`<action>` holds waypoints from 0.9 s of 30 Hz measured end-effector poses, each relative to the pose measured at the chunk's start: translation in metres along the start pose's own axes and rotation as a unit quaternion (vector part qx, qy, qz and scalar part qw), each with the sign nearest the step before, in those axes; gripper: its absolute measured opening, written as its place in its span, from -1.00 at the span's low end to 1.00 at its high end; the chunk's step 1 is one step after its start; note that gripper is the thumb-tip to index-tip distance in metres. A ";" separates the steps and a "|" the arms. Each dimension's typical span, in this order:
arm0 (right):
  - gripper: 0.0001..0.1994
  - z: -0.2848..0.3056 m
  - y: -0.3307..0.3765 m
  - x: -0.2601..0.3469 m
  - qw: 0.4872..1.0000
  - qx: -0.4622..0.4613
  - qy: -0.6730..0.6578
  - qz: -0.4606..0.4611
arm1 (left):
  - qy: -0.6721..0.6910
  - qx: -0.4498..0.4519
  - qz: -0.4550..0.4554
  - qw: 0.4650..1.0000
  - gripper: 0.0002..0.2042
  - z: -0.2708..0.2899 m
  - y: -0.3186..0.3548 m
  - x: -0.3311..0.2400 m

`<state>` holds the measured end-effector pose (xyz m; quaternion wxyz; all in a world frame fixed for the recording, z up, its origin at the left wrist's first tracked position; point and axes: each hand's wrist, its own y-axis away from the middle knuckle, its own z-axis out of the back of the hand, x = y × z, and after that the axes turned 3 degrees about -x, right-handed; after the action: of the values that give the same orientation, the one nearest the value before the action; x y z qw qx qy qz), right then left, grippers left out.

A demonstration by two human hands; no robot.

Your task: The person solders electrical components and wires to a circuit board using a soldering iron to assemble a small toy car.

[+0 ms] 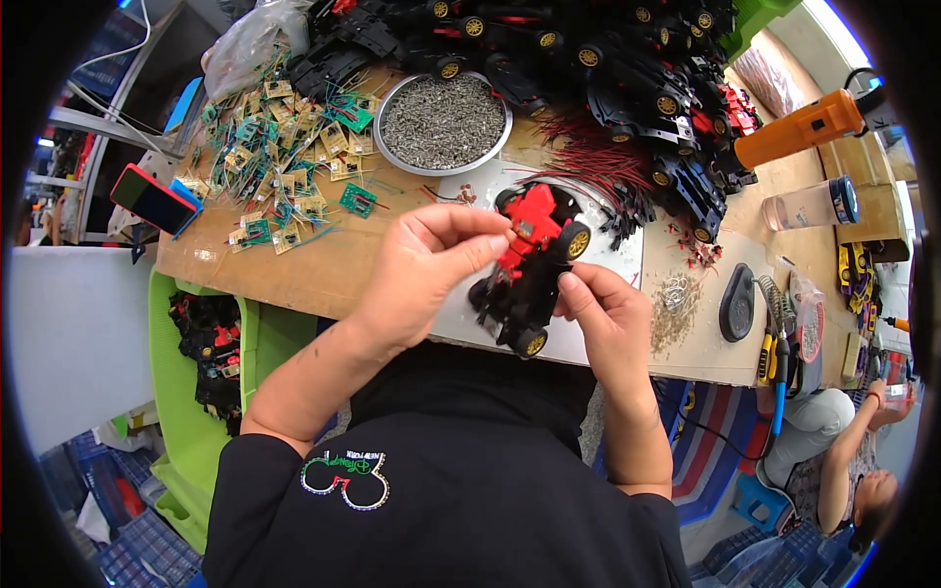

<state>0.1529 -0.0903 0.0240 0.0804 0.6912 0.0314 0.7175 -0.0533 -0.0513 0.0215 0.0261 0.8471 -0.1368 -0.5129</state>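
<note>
A black toy car chassis (515,304) with gold-rimmed wheels and a red top part (534,218) is held tilted above the table's front edge. My right hand (613,314) grips its side between thumb and fingers. From the left, my left hand (426,260) reaches over it, thumb and forefinger pinched together against the red part. Whatever sits between those two fingertips is too small or hidden to make out. Beneath the chassis lies a white sheet (618,265). Beyond it stands a round metal dish (380,147) full of small screws (441,118).
Circuit boards with wires (284,196) are heaped left of the dish. Black chassis (647,78) pile up behind, near red wires (598,157). Rightward are a bottle (809,206), an orange tool (799,130) and a blue-handled soldering iron (778,392). A green crate (162,363) stands left; another person (833,470) sits right.
</note>
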 end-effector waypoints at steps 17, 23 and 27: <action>-0.86 -0.003 -0.008 -0.001 0.976 0.004 0.086 0.198 | -0.119 0.139 0.316 0.931 -0.73 -0.009 -0.022 0.004; -0.83 0.002 -0.010 -0.010 0.981 -0.001 0.125 0.146 | -0.307 0.165 0.186 0.919 -0.75 -0.024 -0.014 0.016; -0.84 0.001 -0.011 -0.018 0.969 -0.002 0.232 0.086 | -0.672 0.119 -0.423 0.597 -0.84 -0.025 -0.013 0.027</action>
<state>0.1556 -0.0826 0.0050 0.0106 0.5057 -0.0118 0.8626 -0.0171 -0.0478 0.0076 -0.3942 0.2219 0.1976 -0.8697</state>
